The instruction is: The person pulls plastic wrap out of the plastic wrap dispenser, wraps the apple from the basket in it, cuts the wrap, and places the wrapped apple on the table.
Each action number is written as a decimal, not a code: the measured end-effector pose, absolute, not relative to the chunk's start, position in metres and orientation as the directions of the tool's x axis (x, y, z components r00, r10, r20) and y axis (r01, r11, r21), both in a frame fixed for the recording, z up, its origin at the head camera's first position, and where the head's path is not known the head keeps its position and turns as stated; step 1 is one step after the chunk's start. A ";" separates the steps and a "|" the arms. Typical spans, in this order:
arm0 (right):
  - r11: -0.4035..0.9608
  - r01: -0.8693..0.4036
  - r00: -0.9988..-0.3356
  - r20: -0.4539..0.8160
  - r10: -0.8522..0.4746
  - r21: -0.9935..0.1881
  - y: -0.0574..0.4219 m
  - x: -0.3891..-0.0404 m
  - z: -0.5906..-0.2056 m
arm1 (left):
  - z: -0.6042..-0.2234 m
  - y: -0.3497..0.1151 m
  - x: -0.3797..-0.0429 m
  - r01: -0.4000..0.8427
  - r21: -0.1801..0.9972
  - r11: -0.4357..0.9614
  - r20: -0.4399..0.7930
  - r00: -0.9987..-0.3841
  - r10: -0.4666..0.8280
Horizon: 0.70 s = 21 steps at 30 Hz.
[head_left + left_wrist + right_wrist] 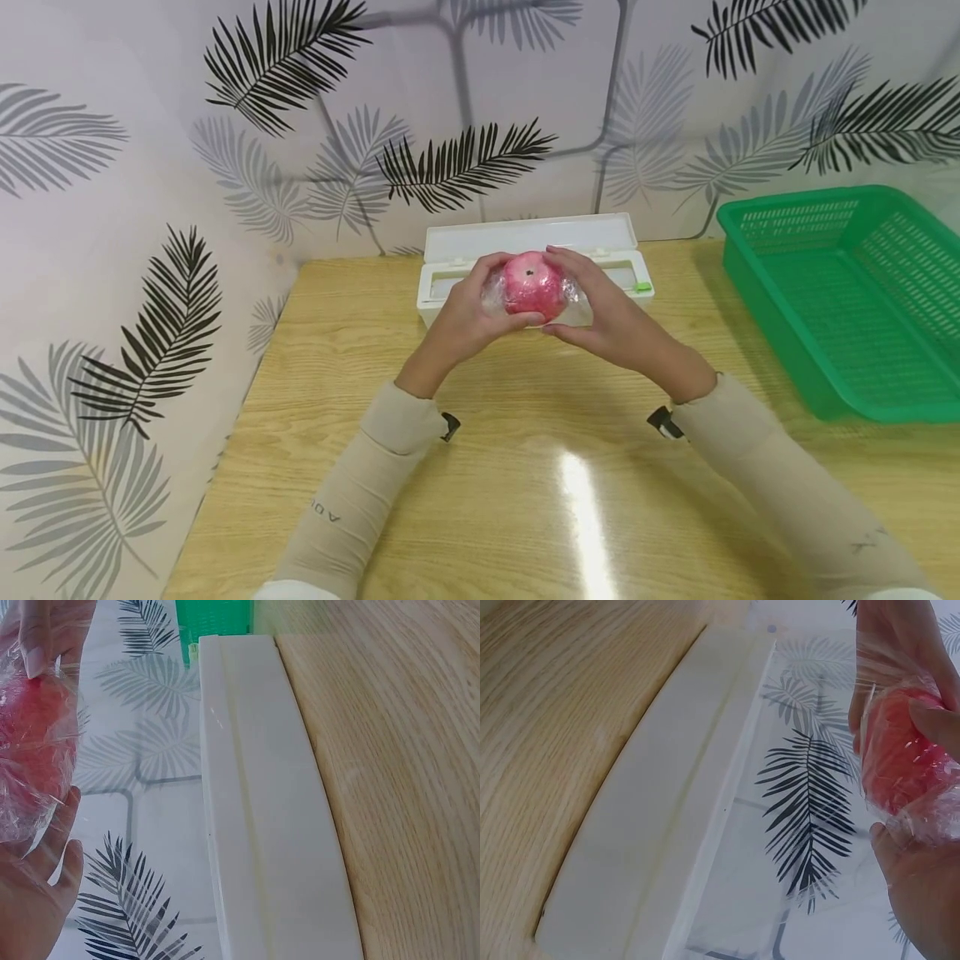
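Note:
A red-pink apple (534, 292), wrapped in clear cling film (494, 292), is held up between both hands in front of the white box. My left hand (468, 317) grips it from the left, thumb along its lower front. From the right, my right hand (615, 321) curls round the other side, its fingers over the top edge and the thumb below. Film bunches at both sides of the apple, and crinkled folds of film (934, 814) show near the right palm. Behind the hands stands a white cling film dispenser (528, 229), its lid raised; the hands hide part of it.
At the right of the wooden table (360, 358) stands a green plastic basket (780, 325). A small green slider (642, 287) sits at the dispenser's right end. A wall with a leaf pattern (525, 100) rises right behind the dispenser.

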State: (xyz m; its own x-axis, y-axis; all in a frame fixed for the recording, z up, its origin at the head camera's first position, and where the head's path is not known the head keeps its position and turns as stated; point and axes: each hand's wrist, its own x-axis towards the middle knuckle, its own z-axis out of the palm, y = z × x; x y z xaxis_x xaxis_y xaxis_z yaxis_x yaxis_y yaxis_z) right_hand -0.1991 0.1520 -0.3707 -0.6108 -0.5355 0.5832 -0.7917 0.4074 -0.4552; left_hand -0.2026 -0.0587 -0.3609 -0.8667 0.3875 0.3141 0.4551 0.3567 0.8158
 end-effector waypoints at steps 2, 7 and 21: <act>0.407 -0.789 -0.614 0.581 -0.535 -0.460 0.151 -0.199 -0.371 | -0.366 -0.059 -0.207 0.446 0.815 0.371 0.304 -0.873 0.383; 0.408 -0.778 -0.628 0.569 -0.531 -0.478 0.147 -0.199 -0.371 | -0.373 -0.061 -0.214 0.440 0.810 0.387 0.296 -0.877 0.378; 0.404 -0.719 -0.694 0.549 -0.466 -0.566 0.142 -0.187 -0.366 | -0.373 -0.061 -0.211 0.452 0.751 0.481 0.256 -0.871 0.420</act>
State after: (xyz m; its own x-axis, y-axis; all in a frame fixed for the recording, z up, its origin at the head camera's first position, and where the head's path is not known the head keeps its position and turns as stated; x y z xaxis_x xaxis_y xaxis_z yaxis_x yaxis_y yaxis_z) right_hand -0.1867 0.1420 -0.3657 -0.6940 -0.4658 0.5489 -0.7187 0.4040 -0.5659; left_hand -0.2110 -0.0615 -0.3730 -0.8708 0.4198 0.2558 0.4524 0.4806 0.7512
